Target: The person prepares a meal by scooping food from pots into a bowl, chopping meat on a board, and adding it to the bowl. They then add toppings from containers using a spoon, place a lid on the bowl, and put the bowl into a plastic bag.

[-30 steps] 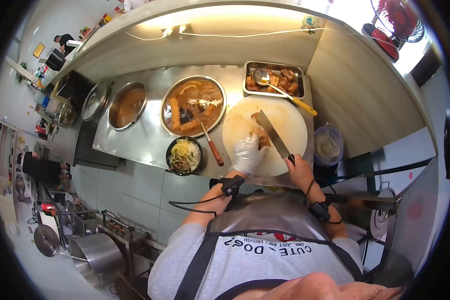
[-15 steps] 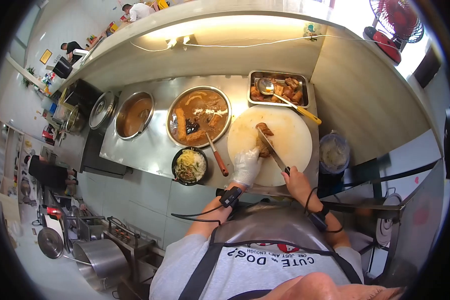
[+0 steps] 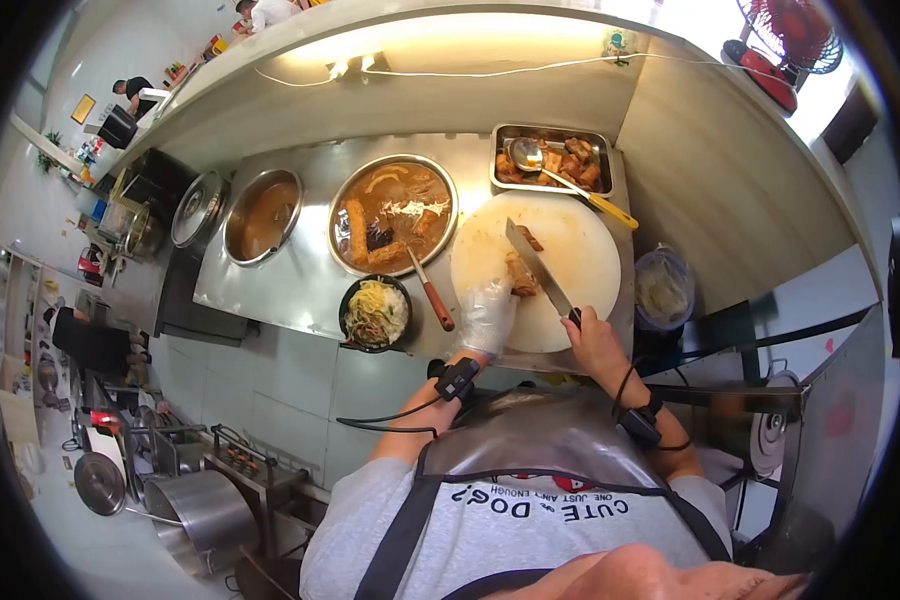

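My right hand point(image 3: 596, 341) is wrapped round the handle of a large knife point(image 3: 540, 262), whose blade points up and to the left over a round white cutting board point(image 3: 580, 240). My left hand point(image 3: 489, 312), in a clear plastic glove, lies at the board's left edge with its fingers against a brown piece of food point(image 3: 520, 274). Another brown piece point(image 3: 532, 238) lies just beyond, partly hidden behind the blade. A black bowl of rice and shredded vegetables point(image 3: 375, 312) stands left of my gloved hand.
Behind the board sits a metal tray of brown chunks point(image 3: 550, 160) with a yellow-handled ladle. Leftward are a round pan of stew point(image 3: 394, 214) and a pot of brown sauce point(image 3: 262, 217). A lined bin point(image 3: 663, 290) stands at the right.
The knife blade has swung more upright across the food, and its tip now lies left of the far piece. The view has shifted slightly, with the counter appearing higher.
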Demonstrator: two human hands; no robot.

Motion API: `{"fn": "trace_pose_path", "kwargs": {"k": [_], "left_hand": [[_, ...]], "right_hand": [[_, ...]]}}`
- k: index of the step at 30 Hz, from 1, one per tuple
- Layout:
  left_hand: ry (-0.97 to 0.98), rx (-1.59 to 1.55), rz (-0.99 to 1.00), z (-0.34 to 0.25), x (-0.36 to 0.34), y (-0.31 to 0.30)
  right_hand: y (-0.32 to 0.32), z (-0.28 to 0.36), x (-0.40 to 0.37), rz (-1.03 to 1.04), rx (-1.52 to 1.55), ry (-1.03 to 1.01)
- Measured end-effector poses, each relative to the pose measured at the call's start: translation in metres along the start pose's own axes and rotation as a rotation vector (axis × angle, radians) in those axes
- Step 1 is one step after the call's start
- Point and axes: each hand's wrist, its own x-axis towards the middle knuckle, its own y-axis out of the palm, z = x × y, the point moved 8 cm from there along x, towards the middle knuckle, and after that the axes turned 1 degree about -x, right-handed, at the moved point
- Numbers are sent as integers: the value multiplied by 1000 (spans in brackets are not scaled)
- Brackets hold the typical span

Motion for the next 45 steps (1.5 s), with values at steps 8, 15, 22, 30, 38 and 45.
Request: {"fn": "trace_pose_path", "kwargs": {"k": [8,15,22,30,38,45], "left_hand": [[9,48,-11,-3,-1,-13],[-1,21,-27,-5,-4,-11],[-48,-18,-29,1,-12,-8],[-72,47,22,0,-16,-9],[-37,44,35,-17,-13,-20],[99,150,179,-27,-1,8]], "right_hand": [[12,-10,1,52,-53,-22],[24,-14,1,106,-91,-12],[15,-8,-7,53,56,-9],[2,1,0,72,30,-27],[30,-24,5,157,-40,-17],[15,-40,2,47,227,15]]}}
